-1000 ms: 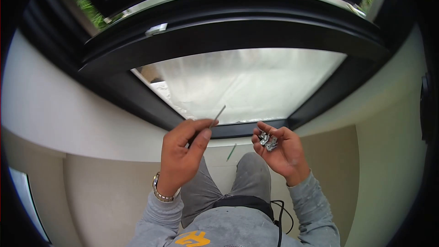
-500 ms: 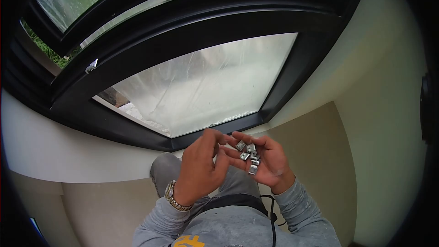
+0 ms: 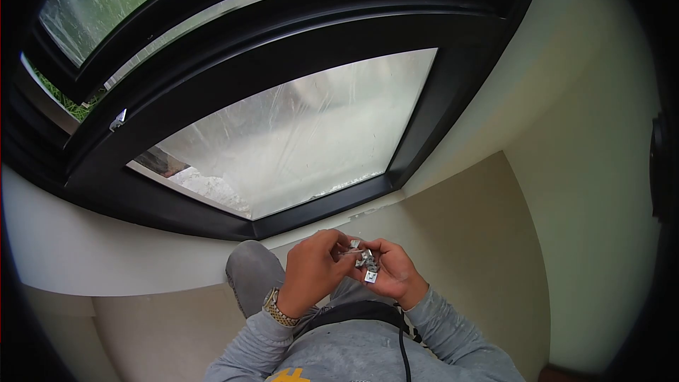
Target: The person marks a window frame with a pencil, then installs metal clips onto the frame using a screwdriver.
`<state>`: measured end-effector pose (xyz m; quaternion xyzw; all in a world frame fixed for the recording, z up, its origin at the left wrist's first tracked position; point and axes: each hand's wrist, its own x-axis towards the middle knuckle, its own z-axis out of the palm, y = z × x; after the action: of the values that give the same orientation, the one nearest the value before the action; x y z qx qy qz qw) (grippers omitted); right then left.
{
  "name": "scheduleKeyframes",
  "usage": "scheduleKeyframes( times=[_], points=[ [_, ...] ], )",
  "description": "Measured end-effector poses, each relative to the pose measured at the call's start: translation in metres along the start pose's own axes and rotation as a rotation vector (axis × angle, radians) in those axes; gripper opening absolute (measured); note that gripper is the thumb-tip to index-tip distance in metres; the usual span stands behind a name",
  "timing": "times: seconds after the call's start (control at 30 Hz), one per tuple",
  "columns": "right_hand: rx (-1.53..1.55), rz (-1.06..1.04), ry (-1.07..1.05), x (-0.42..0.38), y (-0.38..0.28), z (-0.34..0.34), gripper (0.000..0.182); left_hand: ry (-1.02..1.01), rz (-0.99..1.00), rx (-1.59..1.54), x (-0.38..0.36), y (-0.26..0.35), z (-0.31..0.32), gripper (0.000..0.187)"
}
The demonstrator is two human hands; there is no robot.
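Several small silver metal fittings (image 3: pixel 370 276) lie in the cupped palm of my right hand (image 3: pixel 398 271), which is turned up in front of my waist. My left hand (image 3: pixel 310 267), with a watch (image 3: pixel 278 308) on its wrist, reaches over from the left. Its thumb and fingers are pinched at one metal fitting (image 3: pixel 354 244) on the near-left side of the pile. The left fingertips partly hide that piece and the right hand's fingers.
A black-framed window (image 3: pixel 396 187) with smeared glass stands ahead, its upper sash (image 3: pixel 170 3) tilted open. A silver metal piece (image 3: pixel 118 121) sits on the frame at left. A white sill (image 3: pixel 141 269) runs below, and a pale wall (image 3: pixel 580 170) rises at right.
Both hands have shifted left and down in view, and the view itself has turned slightly. My left fingers have moved in onto the metal fittings and closed on one.
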<state>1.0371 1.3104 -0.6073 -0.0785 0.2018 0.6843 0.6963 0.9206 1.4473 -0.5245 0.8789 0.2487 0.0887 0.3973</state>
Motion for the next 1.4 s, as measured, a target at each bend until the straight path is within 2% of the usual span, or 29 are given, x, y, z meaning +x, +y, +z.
scheduleKeyframes(
  times=[0.07, 0.1, 0.13, 0.17, 0.2, 0.23, 0.27, 0.3, 0.33, 0.4, 0.47, 0.5, 0.57, 0.7, 0.77, 0.8, 0.87, 0.9, 0.97, 1.3, 1.37, 1.4],
  points=[
    [-0.079, -0.110, 0.303, -0.005, 0.008, 0.008, 0.032, 0.012, -0.034, -0.081, 0.003, -0.001, -0.004, 0.022],
    [-0.078, -0.106, 0.303, -0.002, 0.011, 0.000, 0.032, -0.018, -0.047, -0.252, 0.005, -0.006, -0.005, 0.019],
    [-0.103, -0.048, 0.418, 0.001, 0.014, -0.015, 0.028, -0.048, -0.060, -0.423, 0.006, -0.009, -0.005, 0.015],
    [-0.126, 0.010, 0.534, 0.005, 0.015, -0.027, 0.024, -0.049, -0.064, -0.422, 0.007, -0.008, -0.008, 0.015],
    [-0.123, 0.012, 0.536, 0.004, 0.013, -0.036, 0.024, -0.073, -0.112, -0.651, 0.008, -0.005, -0.011, 0.016],
    [-0.190, 0.006, 0.321, -0.001, 0.008, -0.038, 0.025, -0.097, -0.162, -0.879, 0.009, -0.004, -0.013, 0.017],
    [-0.256, 0.001, 0.107, -0.004, 0.007, -0.037, 0.026, -0.097, -0.168, -0.879, 0.009, -0.007, -0.016, 0.017],
    [-0.252, 0.005, 0.110, -0.008, 0.007, -0.033, 0.026, -0.188, -0.261, -1.013, 0.008, -0.012, -0.022, 0.019],
    [-0.552, -0.185, 0.121, -0.017, 0.009, 0.002, 0.026, -0.280, -0.355, -1.145, 0.007, -0.015, -0.025, 0.022],
    [-1.151, -0.529, 0.131, -0.031, 0.010, 0.046, 0.028, -0.306, -0.367, -1.199, 0.004, -0.011, -0.028, 0.021],
    [-1.584, -0.730, 0.045, -0.037, 0.008, 0.066, 0.029, -0.319, -0.356, -1.110, 0.001, -0.009, -0.031, 0.022],
    [-1.585, -0.730, 0.043, -0.035, 0.009, 0.066, 0.029, -0.317, -0.356, -1.109, 0.001, -0.005, -0.032, 0.022],
    [-1.534, -0.915, 0.056, -0.027, 0.013, 0.064, 0.030, -0.240, -0.209, -0.838, 0.000, 0.006, -0.033, 0.026],
    [-1.629, -0.886, 0.005, -0.033, 0.007, 0.068, 0.025, -0.323, -0.252, -0.710, -0.004, 0.009, -0.045, 0.026],
    [-1.093, -0.486, 0.132, -0.036, 0.004, 0.062, 0.020, -0.167, -0.137, -0.301, -0.008, 0.022, -0.050, 0.020],
    [-1.094, -0.488, 0.131, -0.033, -0.001, 0.059, 0.020, -0.166, -0.135, -0.301, -0.010, 0.026, -0.051, 0.020],
    [-0.458, -0.241, -0.095, -0.027, -0.007, 0.050, 0.018, -0.020, 0.038, -0.201, -0.016, 0.031, -0.049, 0.012],
    [-0.458, -0.241, -0.095, -0.027, -0.007, 0.050, 0.018, -0.019, 0.038, -0.201, -0.016, 0.031, -0.048, 0.012],
    [-0.497, -0.211, -0.110, -0.027, -0.006, 0.048, 0.019, 0.122, 0.339, 0.008, -0.015, 0.030, -0.043, 0.011],
    [-0.758, -0.485, -0.018, -0.033, 0.009, 0.058, 0.015, 0.181, 0.315, 0.149, -0.016, 0.040, -0.037, 0.015],
    [-1.070, -0.689, 0.089, -0.034, 0.013, 0.058, 0.015, 0.216, 0.330, 0.229, -0.018, 0.044, -0.038, 0.016],
    [-1.069, -0.698, 0.099, -0.032, 0.015, 0.060, 0.015, 0.209, 0.337, 0.222, -0.017, 0.042, -0.038, 0.016]
  ],
)
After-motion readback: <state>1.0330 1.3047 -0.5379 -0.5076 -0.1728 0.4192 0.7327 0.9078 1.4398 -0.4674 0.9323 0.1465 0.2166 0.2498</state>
